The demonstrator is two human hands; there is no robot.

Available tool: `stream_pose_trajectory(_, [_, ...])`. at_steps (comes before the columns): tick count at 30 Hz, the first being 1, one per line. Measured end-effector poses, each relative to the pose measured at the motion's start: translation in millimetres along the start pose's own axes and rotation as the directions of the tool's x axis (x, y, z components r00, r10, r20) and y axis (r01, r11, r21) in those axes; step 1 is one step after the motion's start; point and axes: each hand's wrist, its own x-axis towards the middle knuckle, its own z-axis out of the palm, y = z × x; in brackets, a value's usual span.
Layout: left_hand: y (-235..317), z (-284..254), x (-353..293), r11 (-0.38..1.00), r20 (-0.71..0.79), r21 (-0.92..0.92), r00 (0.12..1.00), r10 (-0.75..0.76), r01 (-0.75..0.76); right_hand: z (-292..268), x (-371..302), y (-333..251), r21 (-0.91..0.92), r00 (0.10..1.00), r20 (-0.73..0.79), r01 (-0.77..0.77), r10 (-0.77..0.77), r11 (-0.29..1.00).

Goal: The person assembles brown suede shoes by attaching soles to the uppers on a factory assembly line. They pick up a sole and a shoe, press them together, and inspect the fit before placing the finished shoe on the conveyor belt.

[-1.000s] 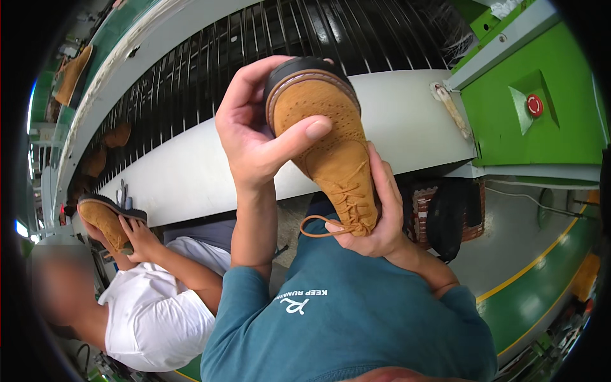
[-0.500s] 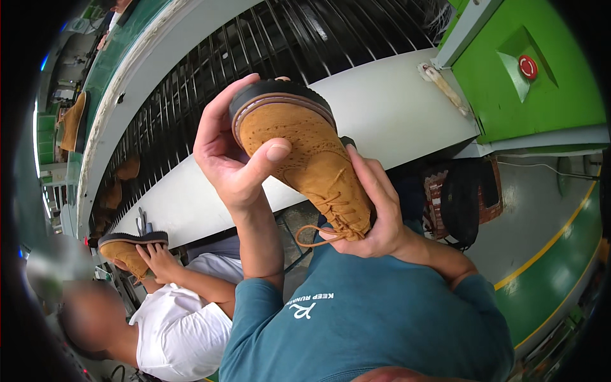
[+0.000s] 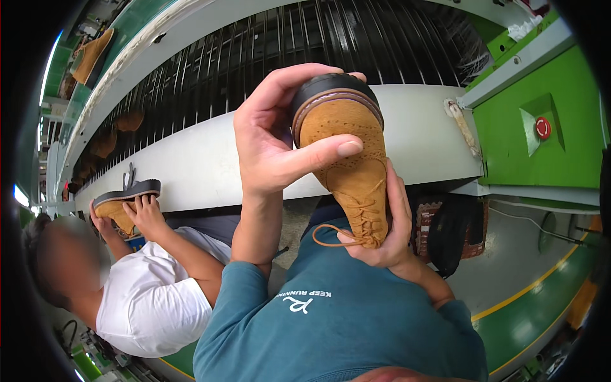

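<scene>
A tan lace-up shoe [image 3: 340,121] with perforated toe and black sole is held up before my chest, toe pointing away. My left hand [image 3: 264,149] wraps its toe end, fingers round the sole and thumb pressed on the upper. Round the ankle end, my right hand [image 3: 393,239] grips the side and heel, its fingers partly hidden behind the shoe. The tan laces are threaded up the front, and one lace loop [image 3: 323,226] hangs out to the left near the collar. Most of the sole's underside is hidden.
Beyond the shoe runs a white ledge [image 3: 210,149] beside dark metal rollers [image 3: 254,51], with several tan shoes at their left. A co-worker in white [image 3: 149,299] holds another tan shoe [image 3: 113,209]. At right stands a green machine panel [image 3: 509,83] with a red button [image 3: 543,128].
The shoe and both hands have shifted right in view, along with a turn of the view. The shoe stands more upright, and my grip stays the same. The co-worker's second hand now shows.
</scene>
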Motion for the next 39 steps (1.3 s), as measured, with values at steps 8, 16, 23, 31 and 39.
stream_pose_trajectory(8, [5,5,-2,0.999,-0.012,0.022,0.999,-0.034,0.035,3,-1,-2,0.012,0.999,-0.042,-0.014,0.015,1.0])
stream_pose_trajectory(16, [11,11,-5,0.995,-0.01,0.053,0.997,-0.08,0.081,3,-11,-3,0.013,0.997,-0.044,-0.068,0.069,0.998])
stream_pose_trajectory(23, [16,17,-1,0.995,-0.017,0.084,0.999,-0.051,0.052,1,-16,1,0.11,0.994,-0.061,-0.083,0.09,0.99])
stream_pose_trajectory(31, [4,25,-14,0.997,0.034,0.035,0.997,-0.069,0.068,-19,3,-11,0.48,0.959,-0.133,-0.16,0.252,0.862])
stream_pose_trajectory(39, [-14,23,-27,0.995,0.006,-0.082,0.998,-0.058,0.058,-48,-13,3,0.602,0.903,-0.132,-0.254,0.408,0.757])
